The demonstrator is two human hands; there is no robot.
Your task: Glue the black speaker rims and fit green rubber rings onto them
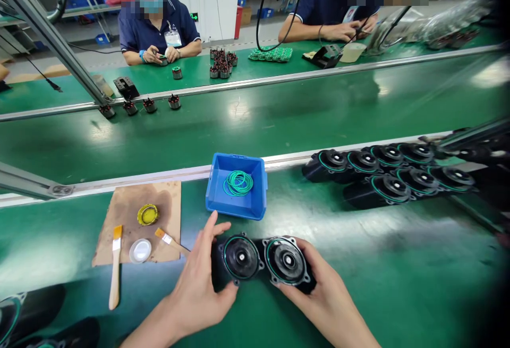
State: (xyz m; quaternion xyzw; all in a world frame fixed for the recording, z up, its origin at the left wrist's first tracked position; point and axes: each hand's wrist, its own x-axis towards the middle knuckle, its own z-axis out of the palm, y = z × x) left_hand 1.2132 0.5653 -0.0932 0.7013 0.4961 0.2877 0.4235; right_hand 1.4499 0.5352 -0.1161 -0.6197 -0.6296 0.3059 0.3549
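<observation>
Black and round-faced, the left housing (241,257) and the right housing (286,261) stand side by side on the green bench (358,305), below a blue bin (235,210) of green rings (238,183). The left hand (201,284) is spread partly open round the left housing, thumb at its lower rim; the right hand (324,281) grips the right housing between thumb and fingers. Over to the left, two brushes (116,268) lie by the yellow pot (147,214).

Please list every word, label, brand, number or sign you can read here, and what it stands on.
No text is readable.
Chest badge on the masked person: print too small.
Second badge on the other person: blurred.
Small green sign beside the masked person: too small.
</observation>
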